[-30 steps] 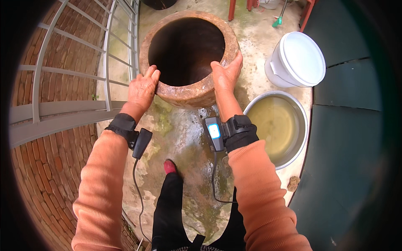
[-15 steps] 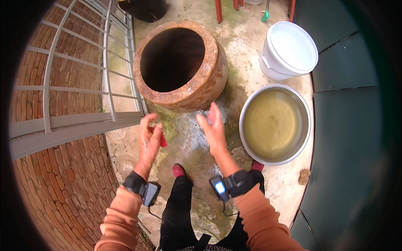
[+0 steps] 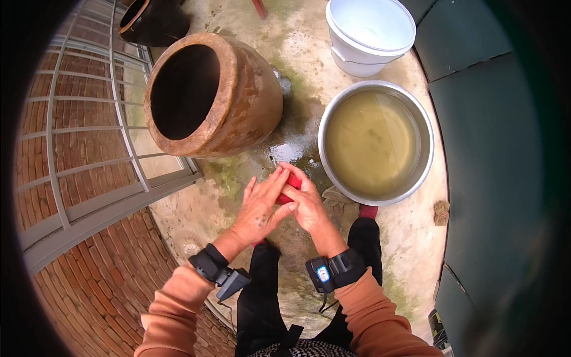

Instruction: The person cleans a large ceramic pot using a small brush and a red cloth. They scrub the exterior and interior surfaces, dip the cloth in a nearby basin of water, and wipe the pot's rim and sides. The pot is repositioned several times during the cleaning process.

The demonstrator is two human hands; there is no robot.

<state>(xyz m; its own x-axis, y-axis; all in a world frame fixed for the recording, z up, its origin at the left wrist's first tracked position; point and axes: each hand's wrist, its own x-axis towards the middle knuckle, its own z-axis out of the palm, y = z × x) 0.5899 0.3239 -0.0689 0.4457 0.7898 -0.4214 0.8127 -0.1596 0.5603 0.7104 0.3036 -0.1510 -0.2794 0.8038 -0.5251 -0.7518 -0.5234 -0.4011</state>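
In front of me my two hands are together, with a small red piece point(image 3: 289, 191), perhaps cloth, pressed between them. My left hand point(image 3: 262, 205) lies with its fingers stretched across the piece and over the right fingers. From the right, my right hand point(image 3: 310, 208) curls around the same piece. Most of it is hidden, so its exact kind cannot be made out. Just beyond the hands stands a big brown clay jar point(image 3: 253, 98), tilted in the view, its dark mouth to the left. To the right is a wide metal basin point(image 3: 322, 143) of cloudy yellowish water point(image 3: 372, 143).
A white plastic bucket point(image 3: 363, 56) stands behind the basin. A dark jar point(image 3: 157, 24) is at the far left. White metal bars point(image 3: 122, 128) and a brick surface point(image 3: 113, 279) line the left, dark green panels point(image 3: 488, 154) the right. The concrete floor point(image 3: 291, 149) is wet.
My hands were apart, the red piece at my left hand; they have come together around it. The view has shifted, so jar, bucket and basin appear farther left.
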